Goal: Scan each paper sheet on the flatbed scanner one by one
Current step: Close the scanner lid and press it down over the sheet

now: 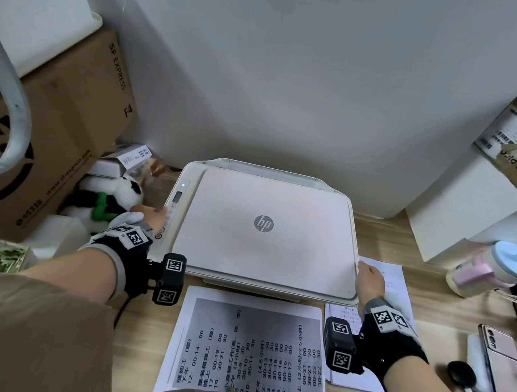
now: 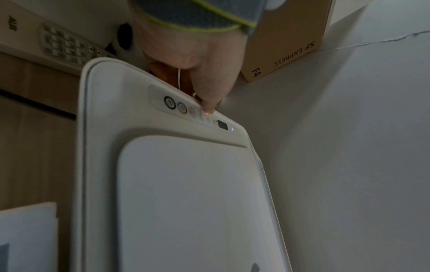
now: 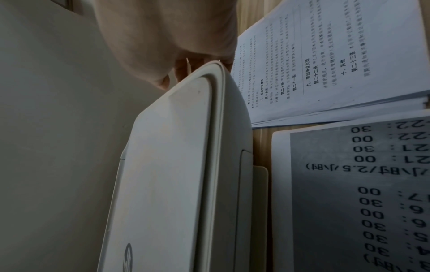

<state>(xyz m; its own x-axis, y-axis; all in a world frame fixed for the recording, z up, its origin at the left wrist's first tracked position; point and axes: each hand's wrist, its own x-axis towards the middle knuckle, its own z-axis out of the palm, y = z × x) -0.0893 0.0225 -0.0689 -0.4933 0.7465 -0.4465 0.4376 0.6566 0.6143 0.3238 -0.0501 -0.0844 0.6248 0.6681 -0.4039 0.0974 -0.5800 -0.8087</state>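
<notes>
Left hand [image 1: 148,217], one fingertip out, pressed a scanner [image 1: 266,229] button; right hand [image 1: 369,281] gripped the lid [image 1: 277,246] corner beside it; light, square pressure seemed best.

The scanner [image 1: 266,229] was smooth plastic, off-white with a faint satin sheen; its lid [image 1: 281,208] looked matt and slightly pink, with a grey printed logo. Left of the lid, the control strip [image 2: 193,108] was glossier plastic. In front of the scanner lay a sheet [image 1: 249,349] of matt white paper with a grey, toner-heavy print. Right of the scanner, a paper stack [image 3: 325,60] was matt, thinly printed. The table [image 1: 143,344] showed pale wood grain, smooth and low in gloss. Left of the scanner stood a box [image 1: 65,128] of rough brown cardboard and a fuzzy plush panda [image 1: 115,199]. The wrist straps [image 1: 395,337] were black cloth.
</notes>
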